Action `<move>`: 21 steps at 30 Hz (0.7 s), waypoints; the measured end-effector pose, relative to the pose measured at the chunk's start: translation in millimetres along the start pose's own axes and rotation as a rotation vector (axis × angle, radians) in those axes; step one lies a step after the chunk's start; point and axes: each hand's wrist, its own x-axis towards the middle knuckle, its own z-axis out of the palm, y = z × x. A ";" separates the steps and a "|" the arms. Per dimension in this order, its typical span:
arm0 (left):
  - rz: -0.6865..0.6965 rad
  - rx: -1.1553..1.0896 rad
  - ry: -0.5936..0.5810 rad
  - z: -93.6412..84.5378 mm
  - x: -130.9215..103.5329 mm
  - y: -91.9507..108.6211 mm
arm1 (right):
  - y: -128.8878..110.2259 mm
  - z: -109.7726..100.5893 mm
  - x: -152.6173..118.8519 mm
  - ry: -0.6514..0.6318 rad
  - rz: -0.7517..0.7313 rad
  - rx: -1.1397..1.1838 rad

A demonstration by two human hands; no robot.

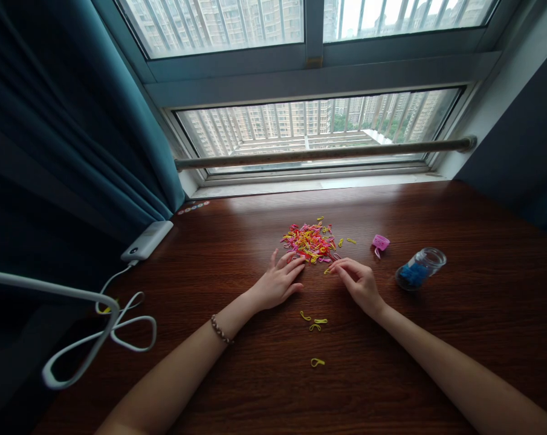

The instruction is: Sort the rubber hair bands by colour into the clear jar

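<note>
The pile of coloured bands is lying on the table. At its near left edge the left hand is resting, fingers spread. At its near right edge the right hand is pinching a yellow band between fingertips. Four loose yellow bands are lying on the pile's near side; a glass jar is sitting well to its right.
</note>
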 end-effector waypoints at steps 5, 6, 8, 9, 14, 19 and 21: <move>-0.016 0.006 -0.029 -0.2 0.3 -0.3 | -20.1 4.1 -11.1 -0.284 -0.048 0.095; -0.014 0.007 -0.036 -0.7 0.5 -0.1 | -23.9 6.0 -13.7 -0.384 -0.078 0.112; -0.011 0.010 -0.045 -1.6 0.6 0.2 | -28.5 9.7 -17.4 -0.547 -0.136 0.135; -0.011 0.011 -0.046 -1.8 0.6 0.3 | -28.9 11.0 -18.1 -0.576 -0.152 0.129; -0.018 0.015 -0.032 0.0 0.2 -0.1 | -11.7 12.6 -6.9 -0.320 -0.187 -0.185; -0.015 0.015 0.008 1.3 1.1 -0.6 | 9.6 17.6 5.7 -0.330 -0.249 -0.624; 0.001 0.007 0.031 0.3 1.1 -0.5 | 13.9 20.5 5.8 -0.354 -0.231 -0.703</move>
